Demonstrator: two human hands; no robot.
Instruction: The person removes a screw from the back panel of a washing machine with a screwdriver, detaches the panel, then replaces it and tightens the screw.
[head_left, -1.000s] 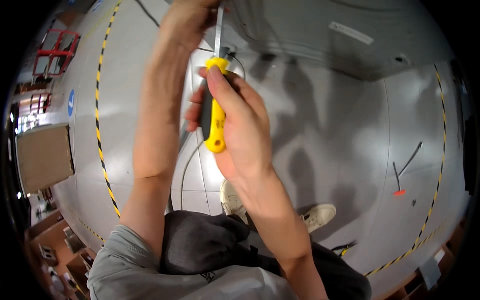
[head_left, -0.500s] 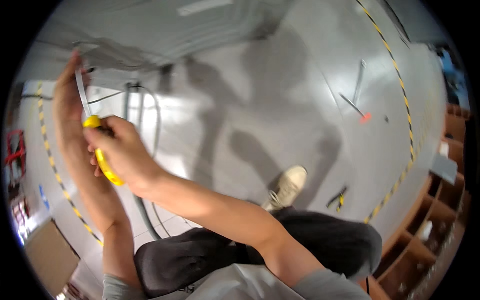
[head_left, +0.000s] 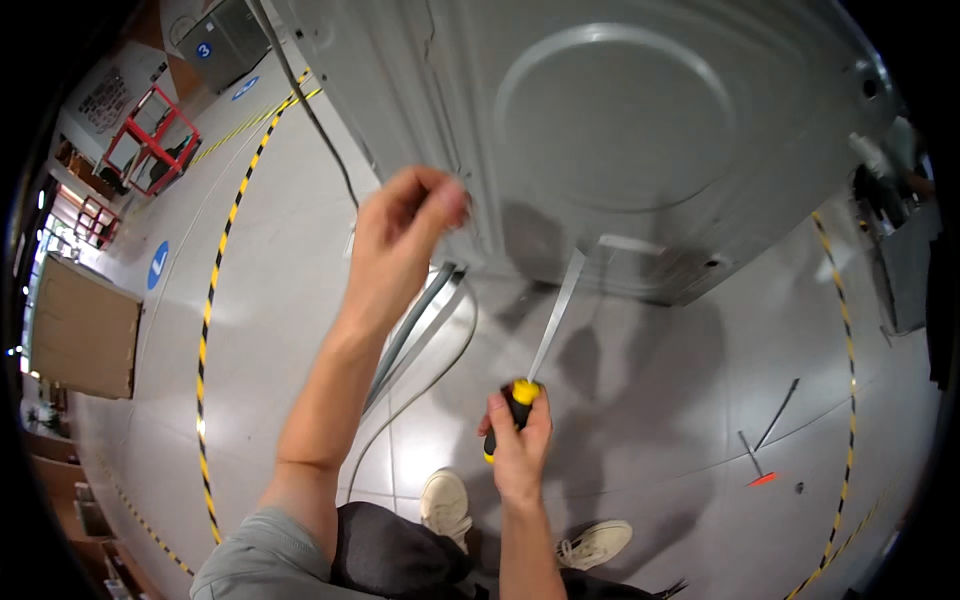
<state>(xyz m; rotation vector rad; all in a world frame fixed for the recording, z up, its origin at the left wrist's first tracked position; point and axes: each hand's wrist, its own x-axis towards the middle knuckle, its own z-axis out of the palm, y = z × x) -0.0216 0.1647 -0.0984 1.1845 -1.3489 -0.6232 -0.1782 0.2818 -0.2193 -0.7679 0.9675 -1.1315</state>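
My left hand (head_left: 408,240) is raised in front of a large grey metal appliance panel (head_left: 620,120). Its fingers are curled and the thumb meets the forefinger; whatever is between them, if anything, does not show. Lower and to the right, my right hand (head_left: 520,445) is closed round the yellow and black handle of a screwdriver (head_left: 556,318). The long, flat-looking shaft points up and away, its tip near the panel's lower part; I cannot tell whether it touches. A grey hose (head_left: 410,335) runs down beside my left forearm.
A red-handled tool (head_left: 762,479) and a dark rod (head_left: 778,412) lie on the floor at right, near a small dark piece (head_left: 799,488). Yellow and black tape (head_left: 208,330) marks the floor. At left stand a cardboard box (head_left: 85,325) and a red cart (head_left: 155,140).
The view has turned left and up, bringing the panel into full sight. My hands have come apart: the right has drawn the screwdriver away from my left forearm, and the left has curled its fingers.
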